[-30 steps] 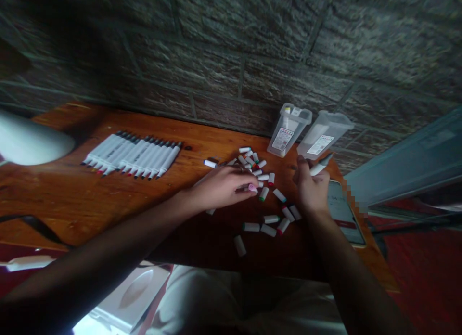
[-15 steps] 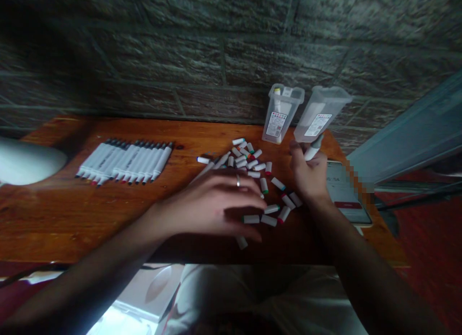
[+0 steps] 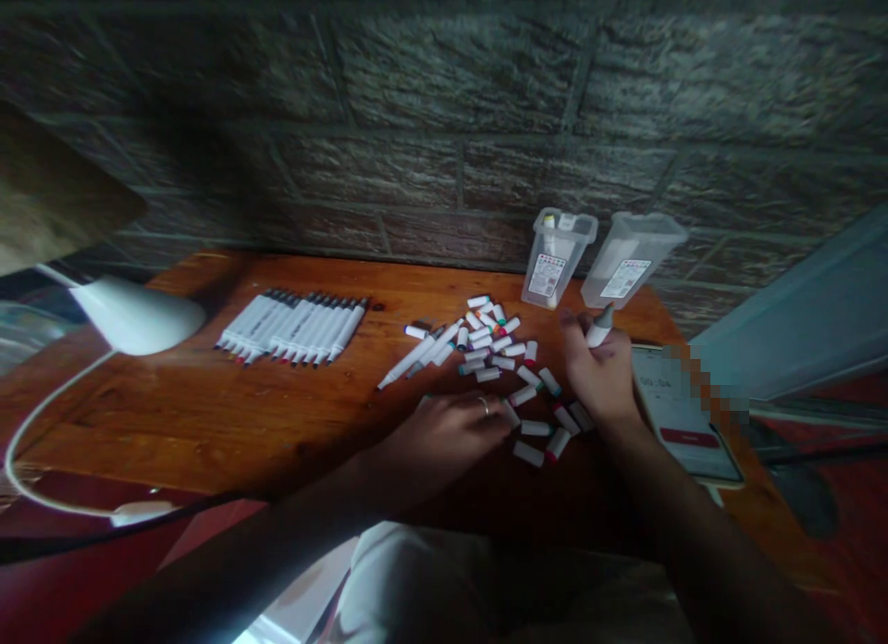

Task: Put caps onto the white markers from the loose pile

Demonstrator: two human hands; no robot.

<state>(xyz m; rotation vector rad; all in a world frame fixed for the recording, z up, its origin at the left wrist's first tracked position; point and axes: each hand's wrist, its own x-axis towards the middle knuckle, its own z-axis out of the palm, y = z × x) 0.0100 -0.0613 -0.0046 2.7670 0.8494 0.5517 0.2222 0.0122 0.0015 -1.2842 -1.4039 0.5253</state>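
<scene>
Right hand (image 3: pixel 600 380) is gripping a marker (image 3: pixel 600 328); left hand (image 3: pixel 450 427), fingers curled, hold unclear, is resting among caps (image 3: pixel 534 428) at the marker's 8 o'clock, possibly nudging some off the table (image 3: pixel 208 413).

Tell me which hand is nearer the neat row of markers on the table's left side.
Left. The left hand lies by the loose caps, right of the row of markers; the right hand is farther right, gripping a marker.

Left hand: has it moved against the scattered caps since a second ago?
Yes. The left hand has pulled back toward the near edge of the table: earlier it reached into the middle of the scattered caps, now it sits at their nearest ones.
</scene>
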